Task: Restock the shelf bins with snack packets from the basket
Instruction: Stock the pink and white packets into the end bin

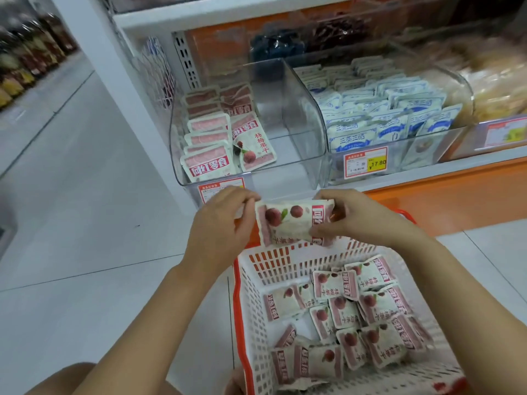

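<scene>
Pinching stack of bayberry snack packets (288,223), left hand (225,220) and right hand (362,218) gripping opposite ends, above basket (285,260). At 12 o'clock, clear bin (296,124) sitting part-filled; loose packets (356,315) waiting in basket at 5 o'clock. Restocking looking roughly midway.

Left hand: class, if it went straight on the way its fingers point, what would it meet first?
The left hand would meet the packets it pinches; beyond them, probably the right hand holding the other end.
</scene>
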Demonstrator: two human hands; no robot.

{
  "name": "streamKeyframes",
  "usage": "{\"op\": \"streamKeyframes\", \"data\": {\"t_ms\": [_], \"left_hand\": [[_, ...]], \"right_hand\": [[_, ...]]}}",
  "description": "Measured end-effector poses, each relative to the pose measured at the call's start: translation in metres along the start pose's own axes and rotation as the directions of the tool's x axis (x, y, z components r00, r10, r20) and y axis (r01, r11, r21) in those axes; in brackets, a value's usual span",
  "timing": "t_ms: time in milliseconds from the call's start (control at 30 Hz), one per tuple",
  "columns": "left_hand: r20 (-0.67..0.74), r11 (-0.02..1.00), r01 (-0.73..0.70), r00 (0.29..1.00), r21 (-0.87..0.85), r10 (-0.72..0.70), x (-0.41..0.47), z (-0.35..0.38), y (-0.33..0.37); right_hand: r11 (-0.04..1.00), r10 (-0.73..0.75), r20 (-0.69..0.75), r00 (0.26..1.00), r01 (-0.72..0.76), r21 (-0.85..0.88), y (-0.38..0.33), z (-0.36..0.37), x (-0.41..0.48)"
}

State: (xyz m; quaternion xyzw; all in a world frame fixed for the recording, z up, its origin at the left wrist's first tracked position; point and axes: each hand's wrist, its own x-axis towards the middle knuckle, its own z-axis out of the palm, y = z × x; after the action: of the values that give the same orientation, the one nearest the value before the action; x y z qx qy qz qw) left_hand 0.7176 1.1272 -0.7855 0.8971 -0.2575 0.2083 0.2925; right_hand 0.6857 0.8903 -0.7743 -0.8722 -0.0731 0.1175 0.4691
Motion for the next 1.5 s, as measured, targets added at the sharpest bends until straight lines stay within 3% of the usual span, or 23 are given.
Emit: {"op": "streamKeyframes", "data": {"t_ms": [100,233,433,633,800,933,1033,1133,1200,1333,1433,1500], "left_hand": [[-0.128,1.000,-0.001,0.992,0.014,0.003,0.010,-0.014,-0.001],[-0.004,0.986,0.161,0.987,0.046,-0.161,0.017,-0.014,-0.007],[0.097,0.979,0.180,0.977,0.092,-0.189,0.023,-0.015,-0.011],[0.142,0.974,0.210,0.965,0.087,-0.221,0.027,-0.021,-0.013],[0.171,0.967,0.238,0.953,0.089,-0.250,0.029,-0.022,-0.013],[0.170,0.973,0.218,0.959,0.081,-0.229,0.029,-0.024,-0.013],[0.174,0.974,0.214,0.959,0.073,-0.223,0.027,-0.027,-0.014],[0.178,0.972,0.220,0.957,0.082,-0.231,0.026,-0.028,-0.015],[0.185,0.970,0.227,0.953,0.091,-0.240,0.027,-0.028,-0.015],[0.192,0.966,0.239,0.948,0.098,-0.254,0.029,-0.027,-0.014],[0.189,0.963,0.252,0.945,0.098,-0.267,0.030,-0.027,-0.014],[0.196,0.958,0.273,0.938,0.093,-0.286,0.030,-0.026,-0.013]], "right_hand": [[0.968,-0.089,-0.131,0.987,0.116,0.223,-0.024,-0.013,0.003],[0.938,-0.093,-0.238,0.967,0.165,0.303,-0.041,-0.022,0.019],[0.893,0.001,-0.259,0.966,0.115,0.435,-0.050,-0.023,0.035],[0.897,0.091,-0.439,0.894,0.118,0.427,-0.072,-0.040,0.066],[0.846,0.234,-0.418,0.878,0.028,0.532,-0.083,-0.049,0.107],[0.831,0.241,-0.338,0.910,-0.014,0.557,-0.098,-0.039,0.130],[0.917,0.198,-0.445,0.873,-0.004,0.400,-0.105,-0.038,0.136],[0.993,0.062,-0.557,0.828,0.005,0.118,-0.113,-0.049,0.138],[0.993,-0.013,-0.485,0.874,-0.047,-0.110,-0.120,-0.054,0.141],[0.876,-0.033,-0.146,0.989,-0.042,-0.480,-0.123,-0.040,0.170],[0.799,-0.022,-0.070,0.997,-0.025,-0.601,-0.110,-0.022,0.201],[0.831,-0.026,-0.110,0.994,-0.040,-0.555,-0.097,-0.015,0.214]]}}
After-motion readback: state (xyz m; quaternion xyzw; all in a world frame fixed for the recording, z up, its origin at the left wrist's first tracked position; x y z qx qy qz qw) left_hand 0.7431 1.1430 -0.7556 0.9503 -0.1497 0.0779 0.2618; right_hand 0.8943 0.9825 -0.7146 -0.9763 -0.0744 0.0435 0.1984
